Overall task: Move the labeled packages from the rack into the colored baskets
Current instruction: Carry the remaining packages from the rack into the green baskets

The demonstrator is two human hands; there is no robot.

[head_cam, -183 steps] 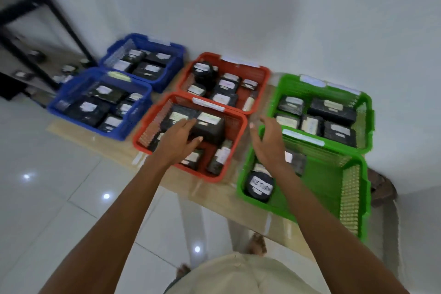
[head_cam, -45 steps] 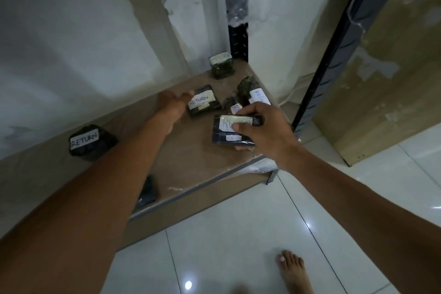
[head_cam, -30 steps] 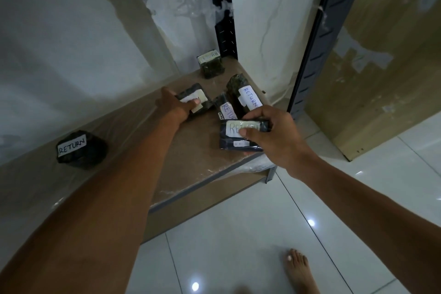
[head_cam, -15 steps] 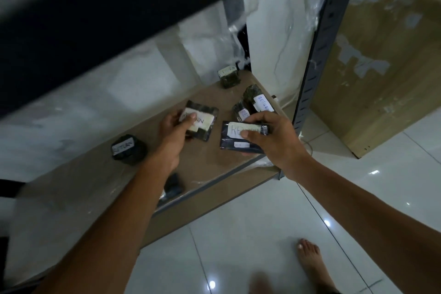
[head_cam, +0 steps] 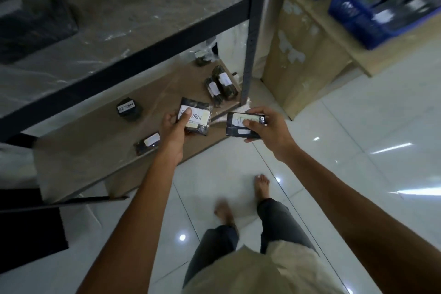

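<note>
The left hand (head_cam: 174,127) grips a dark film-wrapped package (head_cam: 199,116) with a white label reading RETURN. Its thumb lies across the label's left end and the fingers curl behind. This package hangs above the front edge of the rack's lower shelf (head_cam: 95,150).

The right hand (head_cam: 270,130) pinches a flat black package (head_cam: 235,129), thumb on its pale label and fingers wrapped over the far edge. It is clear of the shelf, over the white tiled floor (head_cam: 358,126), just off the shelf's front right corner. The two hands are apart, with a gap between the packages.

The black upright post (head_cam: 253,31) of the rack stands just beyond the right hand. A black crossbeam (head_cam: 119,74) runs from it to the left, above the lower shelf.

More packages lie on that shelf:
- a round one (head_cam: 128,109) marked RETURN, left of the left hand
- one (head_cam: 147,142) at the front edge, beside the left wrist
- two (head_cam: 220,86) leaning together near the post
- a small one (head_cam: 201,58) at the far end

To the right of the post is a pale wooden bench (head_cam: 310,55). It carries blue baskets (head_cam: 372,14), which are blurred. The floor between rack and bench is open tile, and the person's bare feet stand on it near the camera.
</note>
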